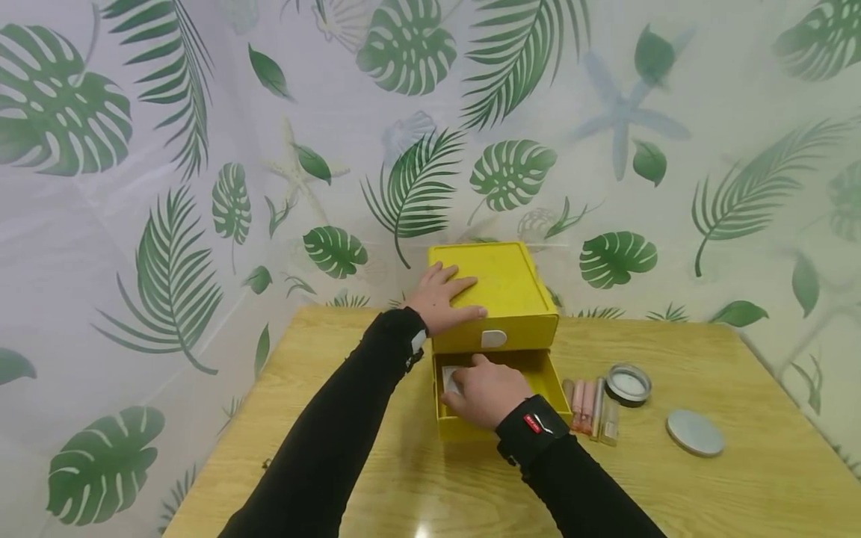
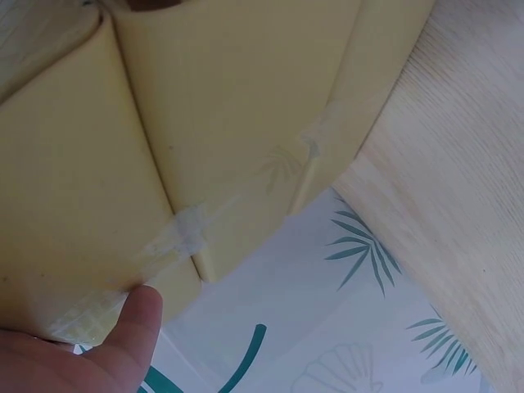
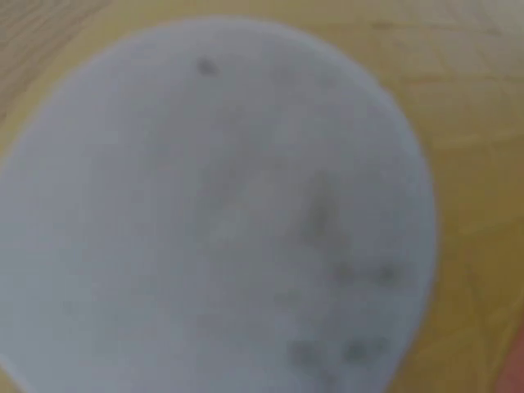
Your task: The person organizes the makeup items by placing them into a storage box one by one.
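Note:
A yellow two-tier drawer box (image 1: 494, 276) stands on the table, its lower drawer (image 1: 464, 429) pulled out. My left hand (image 1: 444, 300) rests on the box's top near its left edge, fingers spread. In the left wrist view, a fingertip (image 2: 144, 304) lies against the yellow wall, beside clear tape. Down in the lower drawer, my right hand (image 1: 491, 392) has its fingers curled at a small white flat thing (image 1: 451, 379), partly hidden by the hand. A white rounded piece (image 3: 221, 205) with grey smudges fills the right wrist view, blurred; I cannot tell whether it is the same thing.
Right of the drawer lie several slim cosmetic tubes (image 1: 588, 403) side by side. Beyond them are a round clear jar (image 1: 628, 384) and a silver round lid (image 1: 696, 432). The upper drawer has a white tab (image 1: 494, 338). Leaf-patterned sheeting (image 1: 511, 202) hangs behind the wooden table (image 1: 377, 478).

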Demonstrator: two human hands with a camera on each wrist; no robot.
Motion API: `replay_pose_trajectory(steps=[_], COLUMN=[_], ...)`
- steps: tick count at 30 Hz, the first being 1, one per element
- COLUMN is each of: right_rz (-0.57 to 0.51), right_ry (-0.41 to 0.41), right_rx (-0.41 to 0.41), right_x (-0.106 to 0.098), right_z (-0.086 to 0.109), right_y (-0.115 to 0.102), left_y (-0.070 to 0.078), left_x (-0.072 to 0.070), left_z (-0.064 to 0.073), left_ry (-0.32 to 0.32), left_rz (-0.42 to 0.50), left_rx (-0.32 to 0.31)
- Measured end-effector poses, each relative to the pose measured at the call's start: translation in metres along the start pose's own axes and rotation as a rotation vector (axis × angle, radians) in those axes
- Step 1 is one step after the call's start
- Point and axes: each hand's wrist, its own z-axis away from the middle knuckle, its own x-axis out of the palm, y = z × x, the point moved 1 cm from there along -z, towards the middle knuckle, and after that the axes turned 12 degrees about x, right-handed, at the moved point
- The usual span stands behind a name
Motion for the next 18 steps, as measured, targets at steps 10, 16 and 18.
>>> replay_pose_trajectory(steps=[10,16,18], right_rz=[-0.141,-0.238,-0.272], right_ry=[-0.013,0.072,0.11], right_rx=[-0.031,-0.066,-0.061], right_x=[0.0,-0.014,-0.02], right_z=[0.016,0.036,0.042], right_y=[0.02,0.05,0.063], left_y=[-0.002,-0.001,-0.001], left_x=[0.001,0.001,0.001], left_z=[-0.001,-0.003,-0.004], left_ry=[0.005,0.003,-0.002], left_rz=[0.001,-0.014,-0.014], left_rx=[0.008,0.01,0.01])
